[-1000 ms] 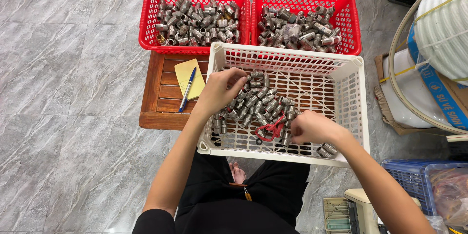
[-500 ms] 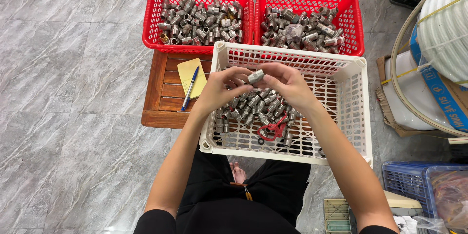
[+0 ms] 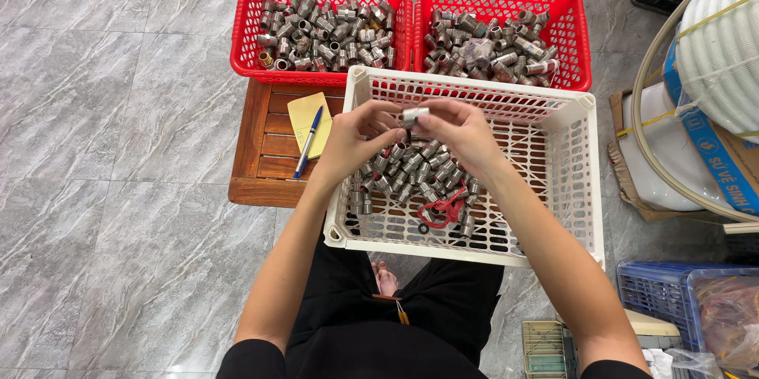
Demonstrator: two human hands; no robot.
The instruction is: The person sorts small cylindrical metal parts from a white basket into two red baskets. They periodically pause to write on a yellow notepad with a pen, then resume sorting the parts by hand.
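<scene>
Fingers of the left hand [image 3: 356, 138] and right hand [image 3: 462, 134] pinch one metal fitting [image 3: 413, 116] between them. Below the fingers, the white basket [image 3: 553, 221] holds loose fittings [image 3: 411, 169] and a red tool [image 3: 444, 209].

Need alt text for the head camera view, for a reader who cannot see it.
Both hands, left hand and right hand, hold one small metal fitting together over a white basket of loose metal fittings. Two red baskets of similar fittings sit beyond it.

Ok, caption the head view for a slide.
Both hands, left hand and right hand, hold a metal fitting over a white basket.
</scene>
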